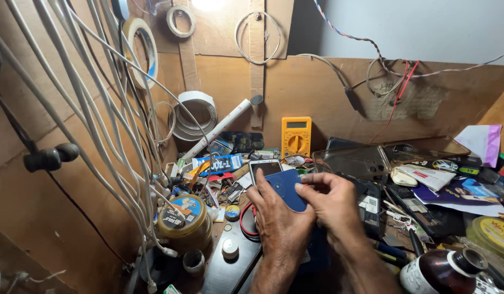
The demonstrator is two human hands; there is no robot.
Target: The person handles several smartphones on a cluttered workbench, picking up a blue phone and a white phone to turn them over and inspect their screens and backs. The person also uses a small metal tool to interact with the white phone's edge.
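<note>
Blue phone back cover (287,188), held just in front of the yellow multimeter (296,136), seems mid-fitting onto a white-edged phone (264,167) behind it. Left hand (279,223) curls loosely beneath, thumb on the cover; right hand (331,204) pinches the cover's right edge with bent fingers (309,182). Pressing it evenly along the edges looks the likely need.
</note>
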